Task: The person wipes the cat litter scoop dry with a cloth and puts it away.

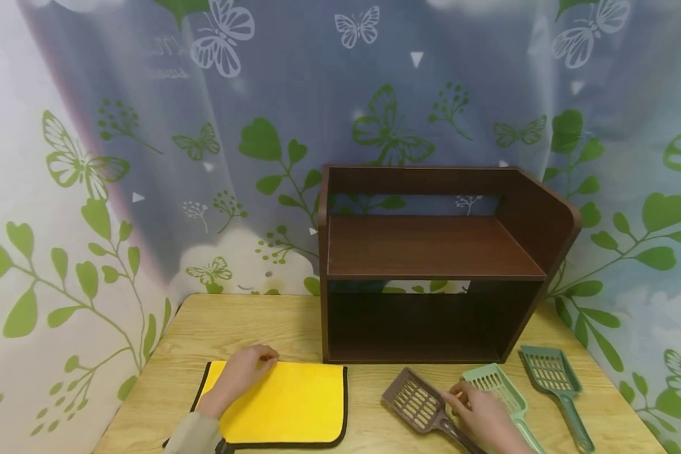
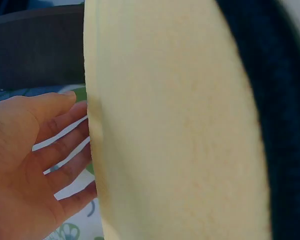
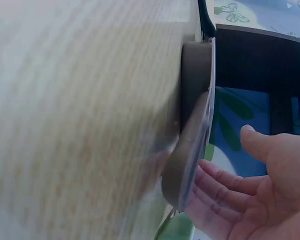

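Note:
My left hand (image 1: pixel 244 376) is over the far left part of a yellow cloth (image 1: pixel 306 403) with a black border, its fingers loosely bent. In the left wrist view, that hand (image 2: pixel 35 150) has its fingers spread, beside a pale surface with a dark band. On the right, my right hand (image 1: pixel 482 413) is beside a brown slotted litter scoop (image 1: pixel 415 402), fingertips close to its edge. The right wrist view shows this hand (image 3: pixel 255 195) with its thumb apart and fingers near the scoop (image 3: pixel 180 172); contact is unclear. A light green litter scoop (image 1: pixel 498 386) lies partly behind that hand.
A dark brown two-level shelf (image 1: pixel 425 246) stands on the wooden table (image 1: pixel 250 321), behind the cloth and scoops. At the far right lies a dark green scoop (image 1: pixel 552 373). A curtain (image 1: pixel 295 82) printed with butterflies and leaves hangs behind.

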A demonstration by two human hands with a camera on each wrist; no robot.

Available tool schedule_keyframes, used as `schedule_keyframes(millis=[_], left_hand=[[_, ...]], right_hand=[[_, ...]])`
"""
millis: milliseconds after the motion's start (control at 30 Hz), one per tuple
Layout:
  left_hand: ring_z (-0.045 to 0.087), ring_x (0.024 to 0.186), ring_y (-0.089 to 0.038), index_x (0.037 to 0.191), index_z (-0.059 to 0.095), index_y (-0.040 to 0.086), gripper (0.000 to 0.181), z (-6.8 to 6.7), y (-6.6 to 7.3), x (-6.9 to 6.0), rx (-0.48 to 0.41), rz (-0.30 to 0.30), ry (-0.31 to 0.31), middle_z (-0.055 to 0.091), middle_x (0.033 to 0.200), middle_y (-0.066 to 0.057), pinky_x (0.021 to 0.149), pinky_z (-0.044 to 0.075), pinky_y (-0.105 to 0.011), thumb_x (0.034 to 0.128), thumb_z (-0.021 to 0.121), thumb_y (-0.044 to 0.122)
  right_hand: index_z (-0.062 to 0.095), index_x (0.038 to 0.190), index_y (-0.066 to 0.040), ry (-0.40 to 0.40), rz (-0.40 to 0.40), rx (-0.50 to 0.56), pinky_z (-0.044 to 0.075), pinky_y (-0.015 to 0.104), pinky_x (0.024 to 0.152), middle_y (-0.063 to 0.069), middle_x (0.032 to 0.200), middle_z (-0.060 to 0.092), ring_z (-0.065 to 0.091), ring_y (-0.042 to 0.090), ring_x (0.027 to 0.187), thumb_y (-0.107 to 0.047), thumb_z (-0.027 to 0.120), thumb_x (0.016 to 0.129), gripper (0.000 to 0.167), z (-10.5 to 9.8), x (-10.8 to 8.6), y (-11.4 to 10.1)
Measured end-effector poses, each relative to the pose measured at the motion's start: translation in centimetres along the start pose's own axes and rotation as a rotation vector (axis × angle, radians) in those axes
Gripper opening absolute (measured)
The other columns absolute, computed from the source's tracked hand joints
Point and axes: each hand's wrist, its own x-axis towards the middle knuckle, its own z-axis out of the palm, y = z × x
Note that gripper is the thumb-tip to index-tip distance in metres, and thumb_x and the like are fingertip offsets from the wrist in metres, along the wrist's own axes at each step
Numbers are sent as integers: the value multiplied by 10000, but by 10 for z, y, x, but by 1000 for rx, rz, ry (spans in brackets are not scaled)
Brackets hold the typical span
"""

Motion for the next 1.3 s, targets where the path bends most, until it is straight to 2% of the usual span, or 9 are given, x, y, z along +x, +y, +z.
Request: schedule_keyframes(millis=[133, 267, 333, 467, 667, 867, 1000, 1133, 1300], left_hand=[[686, 868, -184, 971, 762, 133, 57, 0, -4, 0, -16, -7, -26, 727, 947, 31, 784, 565, -393, 945, 711, 132], [676, 844, -173, 935, 762, 160, 46, 0, -7, -1, -13, -3, -47, 710, 922, 42, 768, 563, -382, 915, 754, 201], [667, 824, -170, 929, 764, 163, 87, -1, -7, -2, -9, 7, -59, 699, 915, 39, 748, 560, -371, 897, 773, 244], [626, 770, -136, 909, 759, 170, 145, -3, -8, -5, -1, 21, -88, 673, 874, 44, 702, 539, -335, 885, 782, 311], [578, 749, -122, 899, 731, 180, 172, -9, -8, -7, -13, 62, -101, 622, 853, 63, 700, 513, -316, 924, 733, 350], [640, 833, -113, 916, 724, 216, 186, -21, -3, -10, -84, 95, -98, 702, 924, 98, 769, 527, -341, 978, 664, 380], [593, 779, -37, 900, 719, 237, 217, -31, 4, -13, -149, 112, -106, 698, 895, 132, 742, 490, -282, 995, 631, 411], [576, 748, -34, 896, 723, 249, 217, -40, 12, -17, -224, 108, -80, 699, 888, 135, 715, 473, -258, 994, 632, 420], [527, 650, -67, 852, 694, 240, 190, -50, 25, -22, -355, 83, 26, 654, 791, 82, 619, 453, -240, 997, 655, 355]], right_hand=[[674, 850, -120, -73, -22, 7, 408, 291, 543, -62, 620, 567, 481, 115, 531, -401, 591, 1017, 337, 3, -3, 3], [725, 909, -83, -145, -46, 23, 516, 363, 620, -40, 706, 657, 589, 144, 598, -414, 556, 1033, 392, 6, -4, 6], [710, 870, -85, -162, -50, 31, 505, 362, 609, -28, 688, 632, 568, 147, 585, -411, 546, 1038, 401, 8, -4, 7], [649, 776, -109, -164, -45, 41, 444, 337, 575, -24, 619, 541, 500, 143, 547, -398, 522, 1051, 419, 9, -3, 8], [778, 937, -70, -120, -21, 28, 538, 481, 717, 51, 792, 732, 687, 244, 720, -383, 529, 1049, 416, 9, -1, 6], [611, 675, -96, -191, -14, 91, 381, 333, 583, -27, 537, 466, 433, 147, 516, -420, 450, 1077, 541, 8, -4, 8], [592, 653, -122, -187, -17, 102, 416, 335, 592, -25, 507, 525, 467, 153, 485, -443, 422, 1082, 562, 8, -6, 7], [556, 650, -127, -136, -24, 122, 395, 313, 545, -32, 500, 486, 414, 126, 456, -419, 445, 1080, 531, 8, -4, 2], [573, 669, -81, -112, 17, 228, 373, 295, 427, -22, 485, 456, 360, 99, 391, -405, 421, 1092, 554, 1, 1, -6]])
